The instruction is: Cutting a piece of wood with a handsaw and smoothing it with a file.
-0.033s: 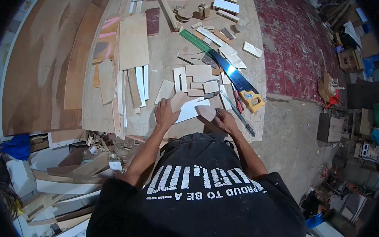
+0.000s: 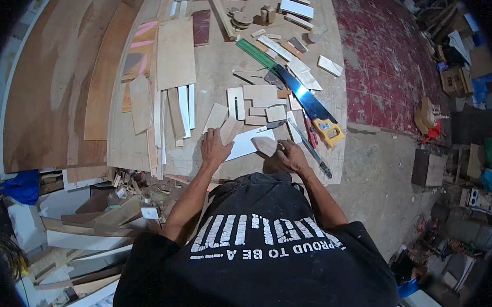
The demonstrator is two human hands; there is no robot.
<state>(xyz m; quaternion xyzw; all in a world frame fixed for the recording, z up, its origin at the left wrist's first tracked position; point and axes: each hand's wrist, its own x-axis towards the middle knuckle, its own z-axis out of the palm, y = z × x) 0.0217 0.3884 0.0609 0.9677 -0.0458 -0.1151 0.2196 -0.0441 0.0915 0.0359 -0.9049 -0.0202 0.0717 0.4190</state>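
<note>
My left hand [image 2: 215,147] is closed on a small flat wooden piece [image 2: 229,131], its fingers along the near left edge. In my right hand [image 2: 293,156] a pale wooden block with a pointed end [image 2: 265,147] is gripped between thumb and fingers. Between the hands lies a white rectangular board [image 2: 244,145], partly covered by the two pieces. Just beyond it, several small wooden blocks [image 2: 256,111] sit close together, beside a pale piece with a dark slot [image 2: 235,103]. The fingertips of both hands are partly hidden.
A handsaw with a yellow handle [image 2: 329,132] lies to the right, near red-handled pliers [image 2: 311,132] and a long thin dark tool [image 2: 316,156]. Plywood sheets and strips [image 2: 176,53] cover the table's left side. Offcuts [image 2: 92,223] are heaped on the floor at left.
The whole view has shifted very slightly. The block in my right hand has moved a touch to the left; my left hand stays in nearly the same place.
</note>
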